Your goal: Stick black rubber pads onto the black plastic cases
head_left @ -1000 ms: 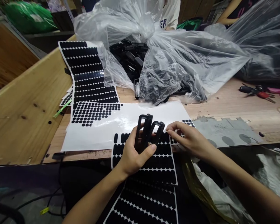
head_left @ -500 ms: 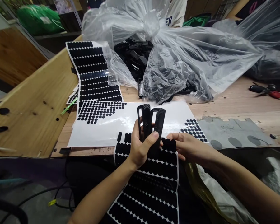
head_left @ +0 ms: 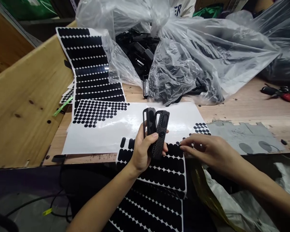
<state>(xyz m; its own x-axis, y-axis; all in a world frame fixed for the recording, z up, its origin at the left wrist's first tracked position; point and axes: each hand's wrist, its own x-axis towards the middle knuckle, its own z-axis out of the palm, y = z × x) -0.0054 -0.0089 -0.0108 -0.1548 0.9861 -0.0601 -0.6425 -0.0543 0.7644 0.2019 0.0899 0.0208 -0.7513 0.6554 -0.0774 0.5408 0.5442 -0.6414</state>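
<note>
My left hand [head_left: 143, 149] is closed around two black plastic pieces [head_left: 160, 135] with a carbon-fibre pattern, held side by side and upright. Each piece has a slot near its top; the right one shows a dark oval and a dark round spot on its face. Under that hand, a sheet of black oval stickers [head_left: 169, 174] hangs over the table's front edge. At the sheet's upper right corner, my right hand [head_left: 207, 146] pinches thumb and forefinger together. What lies between those fingertips is too small to make out.
A white sheet with round black stickers [head_left: 99, 135] lies across the table. Behind it stands a clear plastic bag [head_left: 183, 64] of black parts. Another oval-sticker sheet [head_left: 89, 61] rests at the left by a wooden board [head_left: 26, 106]. Red-handled pliers [head_left: 286, 96] lie far right.
The two black pieces have tilted, so the right one's patterned face shows more. My right fingers have drawn back from over the oval-sticker sheet to its right corner. The view has shifted slightly.
</note>
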